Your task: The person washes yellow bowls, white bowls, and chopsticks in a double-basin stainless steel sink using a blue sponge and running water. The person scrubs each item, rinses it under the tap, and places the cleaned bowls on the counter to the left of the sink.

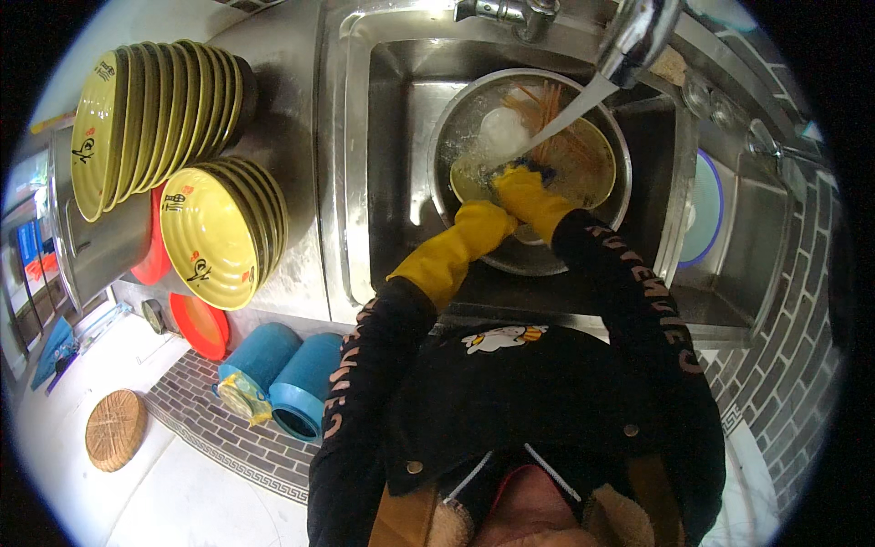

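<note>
A yellow dish point(598, 147) lies in a round stainless steel basin point(441, 119), under water in part. My left hand point(484, 227), in a yellow rubber glove, is curled at the dish's near rim; the fingertips are hidden. Also gloved, my right hand point(530, 195) presses a dark blue scrubber point(543, 169) against the inside of the dish. Water point(571, 113) streams from the faucet point(632, 51) into the basin, close to my right fingers. Thin brown sticks, seemingly chopsticks point(545, 116), lie at the basin's far side beside white froth.
The basin stands in a steel sink point(403, 150). Two stacks of yellow dishes, one taller point(96, 130) and one shorter point(208, 236), rest on the left counter point(301, 205). Blue canisters point(256, 352) stand below. A blue-rimmed strainer point(704, 205) is at right.
</note>
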### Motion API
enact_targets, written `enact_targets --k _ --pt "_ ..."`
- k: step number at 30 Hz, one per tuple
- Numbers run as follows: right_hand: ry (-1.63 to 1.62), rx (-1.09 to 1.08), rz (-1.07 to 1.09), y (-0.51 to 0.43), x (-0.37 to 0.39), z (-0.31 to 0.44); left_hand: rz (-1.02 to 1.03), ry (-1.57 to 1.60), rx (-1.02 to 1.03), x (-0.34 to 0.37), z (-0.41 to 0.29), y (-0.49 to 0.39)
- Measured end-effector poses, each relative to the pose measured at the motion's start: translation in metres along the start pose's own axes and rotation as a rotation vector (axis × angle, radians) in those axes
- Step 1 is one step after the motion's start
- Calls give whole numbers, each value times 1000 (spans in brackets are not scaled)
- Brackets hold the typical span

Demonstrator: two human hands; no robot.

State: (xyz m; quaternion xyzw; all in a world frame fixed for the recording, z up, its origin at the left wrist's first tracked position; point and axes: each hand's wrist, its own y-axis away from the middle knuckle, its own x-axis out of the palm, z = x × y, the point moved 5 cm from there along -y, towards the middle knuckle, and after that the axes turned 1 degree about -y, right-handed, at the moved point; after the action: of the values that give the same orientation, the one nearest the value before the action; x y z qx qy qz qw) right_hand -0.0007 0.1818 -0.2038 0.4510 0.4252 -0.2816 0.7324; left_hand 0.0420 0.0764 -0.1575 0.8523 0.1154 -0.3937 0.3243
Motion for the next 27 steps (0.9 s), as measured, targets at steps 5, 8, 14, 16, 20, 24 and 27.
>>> enact_targets --k 5,8,14,16,20,24,27 --pt "-417 -42 396 11 -10 -11 107 413 -388 -17 6 5" --pt "-439 -40 205 31 -72 -35 -27 164 19 -41 -8 11" --pt "-957 181 -99 88 -185 -74 -291 1111 -367 -57 13 34" --pt "-1082 45 -251 105 -209 -66 -391 1471 -496 -56 15 40" --pt "-995 -168 -451 123 -214 -17 -657 1980 -230 -68 0 36" --pt "-346 -182 -873 106 -196 36 -857 1817 -50 -83 -10 38" --pt "-1103 115 -595 65 -168 -4 -683 1754 -131 -84 -10 48"
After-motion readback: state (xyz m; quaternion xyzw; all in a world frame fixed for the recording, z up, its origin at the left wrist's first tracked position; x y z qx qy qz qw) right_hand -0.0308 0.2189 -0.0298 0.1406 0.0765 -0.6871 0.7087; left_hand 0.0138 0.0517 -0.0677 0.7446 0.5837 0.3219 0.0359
